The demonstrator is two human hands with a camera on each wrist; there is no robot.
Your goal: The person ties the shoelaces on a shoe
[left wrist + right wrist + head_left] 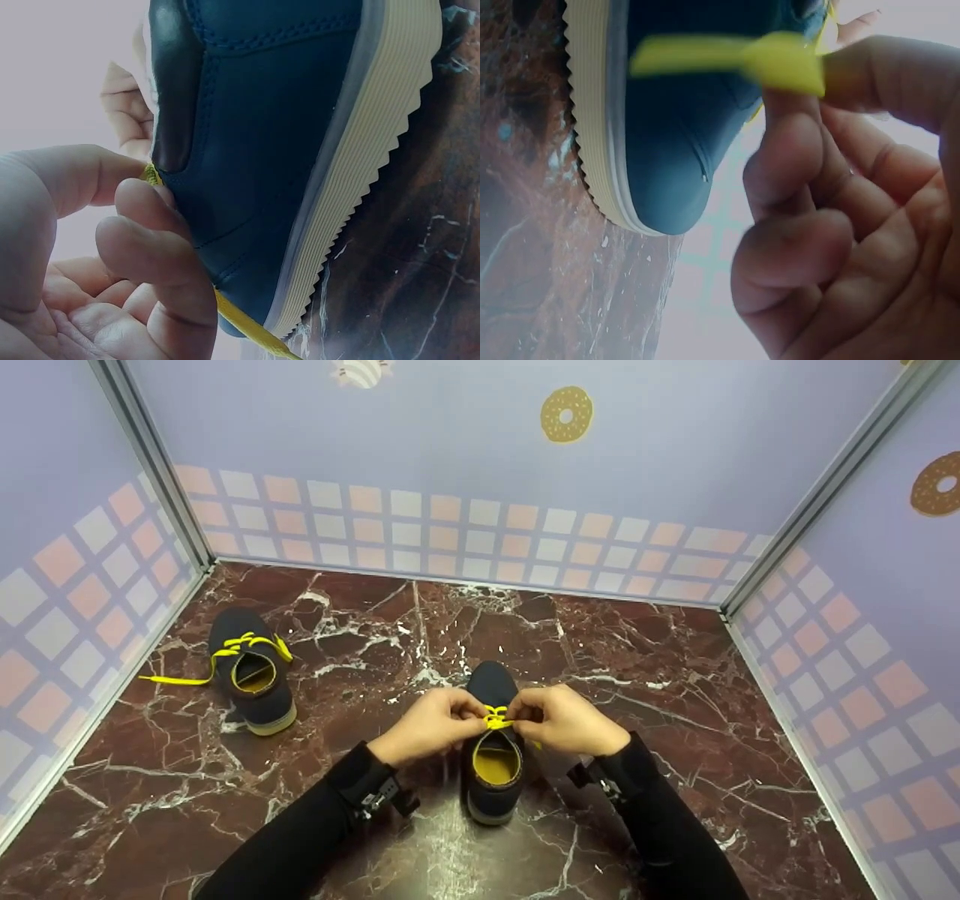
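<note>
A dark shoe (493, 681) with a yellow insole stands upright on the floor between my hands, toe pointing away. My left hand (439, 724) pinches the yellow shoelace (496, 718) between thumb and index finger at the left of the shoe's opening. On the opposite side, my right hand (566, 720) pinches the lace too. The right wrist view shows a flat end of the yellow lace (780, 64) sticking out from those fingertips, slightly blurred. Below the left fingers, a loose lace end (255, 326) hangs along the shoe's side. Fingers partly hide the knot area.
Another dark shoe (251, 660) stands at the left, its yellow lace (180, 680) trailing onto the floor. Brown marbled floor (645, 825) lies under both shoes. Patterned panels with a back wall (450, 450) enclose the space on three sides.
</note>
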